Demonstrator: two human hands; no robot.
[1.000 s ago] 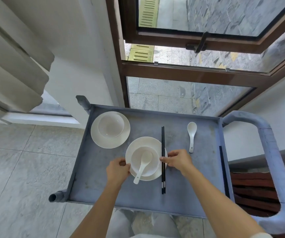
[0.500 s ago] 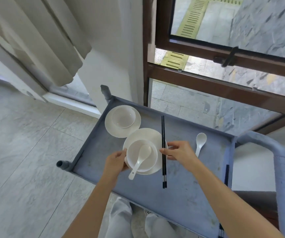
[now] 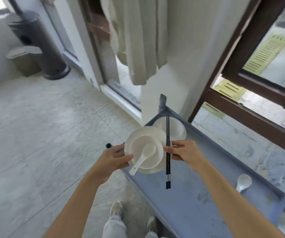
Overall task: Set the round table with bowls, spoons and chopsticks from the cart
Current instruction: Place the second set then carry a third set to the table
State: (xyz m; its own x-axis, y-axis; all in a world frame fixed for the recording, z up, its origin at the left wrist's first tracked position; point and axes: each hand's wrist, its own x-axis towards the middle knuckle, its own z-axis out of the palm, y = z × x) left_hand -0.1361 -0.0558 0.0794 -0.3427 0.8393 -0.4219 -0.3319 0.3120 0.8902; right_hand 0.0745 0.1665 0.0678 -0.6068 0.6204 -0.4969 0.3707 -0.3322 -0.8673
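A white plate carries a white bowl with a white spoon leaning in it. The set is lifted above the left end of the grey cart. My left hand grips the plate's left rim. My right hand grips the right rim and pinches a pair of black chopsticks against it. On the cart stay a second plate with a bowl, partly hidden behind the lifted set, and a second white spoon.
A curtain hangs by the wall behind the cart. A brown-framed window runs along the cart's far side. A dark bin and a smaller one stand at the far left. Pale floor tiles spread to the left.
Both hands have lifted the plate, bowl, spoon and chopsticks off the cart. The view has swung left, showing more floor and the bins.
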